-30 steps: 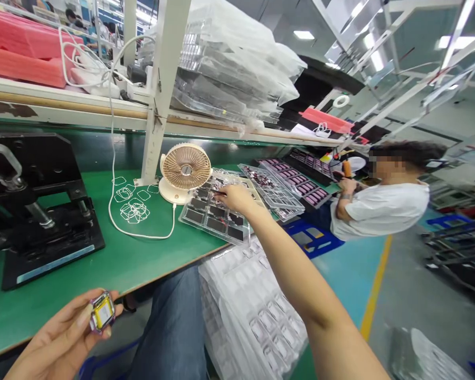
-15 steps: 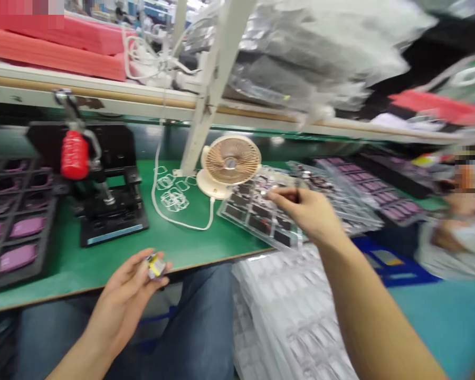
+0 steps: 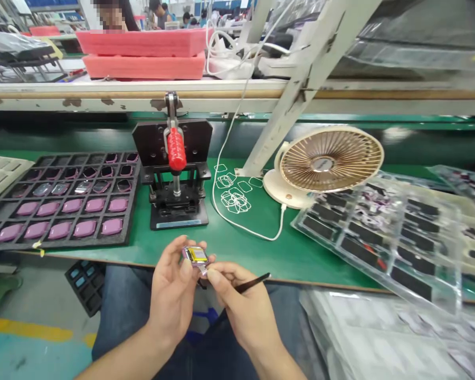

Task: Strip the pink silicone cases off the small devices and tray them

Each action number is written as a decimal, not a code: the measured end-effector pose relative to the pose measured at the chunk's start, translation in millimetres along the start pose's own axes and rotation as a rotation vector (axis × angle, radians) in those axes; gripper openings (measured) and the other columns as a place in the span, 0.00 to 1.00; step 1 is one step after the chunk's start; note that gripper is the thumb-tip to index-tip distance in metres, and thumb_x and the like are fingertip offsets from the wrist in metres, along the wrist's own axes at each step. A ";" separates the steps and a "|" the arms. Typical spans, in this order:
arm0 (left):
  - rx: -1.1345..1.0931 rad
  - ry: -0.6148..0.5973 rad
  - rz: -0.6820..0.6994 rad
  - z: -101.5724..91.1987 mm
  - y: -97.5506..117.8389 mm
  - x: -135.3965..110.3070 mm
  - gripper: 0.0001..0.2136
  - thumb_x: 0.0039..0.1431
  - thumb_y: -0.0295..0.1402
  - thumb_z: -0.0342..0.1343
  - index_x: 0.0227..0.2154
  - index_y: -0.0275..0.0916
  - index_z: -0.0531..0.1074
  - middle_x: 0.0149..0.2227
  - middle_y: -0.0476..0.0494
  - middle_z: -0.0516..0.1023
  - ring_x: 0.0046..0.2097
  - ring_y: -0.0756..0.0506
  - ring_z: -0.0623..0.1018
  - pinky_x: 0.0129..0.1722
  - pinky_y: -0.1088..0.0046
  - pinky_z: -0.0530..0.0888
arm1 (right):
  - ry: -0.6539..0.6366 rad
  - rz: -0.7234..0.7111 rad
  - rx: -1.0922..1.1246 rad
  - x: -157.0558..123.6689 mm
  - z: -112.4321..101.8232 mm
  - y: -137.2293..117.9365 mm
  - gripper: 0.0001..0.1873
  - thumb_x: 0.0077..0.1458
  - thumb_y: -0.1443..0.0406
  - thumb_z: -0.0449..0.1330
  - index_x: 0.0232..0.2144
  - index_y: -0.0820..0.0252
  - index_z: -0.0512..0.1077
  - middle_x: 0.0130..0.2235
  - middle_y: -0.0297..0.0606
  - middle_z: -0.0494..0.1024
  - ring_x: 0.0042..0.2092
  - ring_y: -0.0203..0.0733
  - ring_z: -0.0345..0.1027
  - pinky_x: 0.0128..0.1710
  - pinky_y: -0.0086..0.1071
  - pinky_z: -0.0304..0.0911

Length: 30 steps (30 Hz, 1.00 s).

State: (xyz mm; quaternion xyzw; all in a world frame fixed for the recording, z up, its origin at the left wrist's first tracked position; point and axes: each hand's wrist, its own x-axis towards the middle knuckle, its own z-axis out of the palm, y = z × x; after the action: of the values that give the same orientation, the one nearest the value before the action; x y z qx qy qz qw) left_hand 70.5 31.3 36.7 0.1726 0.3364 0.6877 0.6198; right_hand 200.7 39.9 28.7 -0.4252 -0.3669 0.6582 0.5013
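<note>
My left hand [image 3: 170, 295] is closed around a small purple-rimmed watch case [image 3: 198, 254], its open side up, with yellow and silver parts inside. At the case's near edge, the thumb and fingertips of my right hand [image 3: 247, 306] pinch a small pale piece [image 3: 203, 270]; whether it is joined to the case I cannot tell. Slim black tweezers [image 3: 254, 283] lie across the same right hand, held in its fingers, one end sticking out to the right. Both hands are close together over my lap, just in front of the green bench [image 3: 174, 245].
A black tray [image 3: 129, 221] of purple cases stands left, beside a toggle press [image 3: 177, 150] with a red handle. White ring gaskets [image 3: 235, 201], a cable and a fan [image 3: 324, 163] are behind my hands. Clear trays [image 3: 380, 237] of parts overhang the bench edge at right.
My right hand has come from the parts tray at right to the watch case in my left hand, now pinching a small pale piece there. The view has swung left.
</note>
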 end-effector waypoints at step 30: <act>0.358 0.104 -0.277 -14.7 2.9 -26.1 0.24 0.49 0.41 0.79 0.50 0.56 0.81 0.55 0.52 0.84 0.61 0.33 0.81 0.53 0.65 0.84 | 0.201 -0.503 -0.571 -57.3 -13.6 10.6 0.10 0.59 0.56 0.69 0.34 0.54 0.75 0.29 0.32 0.76 0.25 0.33 0.62 0.27 0.30 0.60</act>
State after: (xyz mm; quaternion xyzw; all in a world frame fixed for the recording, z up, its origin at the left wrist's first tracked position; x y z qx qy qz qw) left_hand 63.2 2.3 32.8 0.1964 0.5051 0.5335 0.6494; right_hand 217.4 -17.5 25.0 -0.5068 -0.5769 0.3416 0.5419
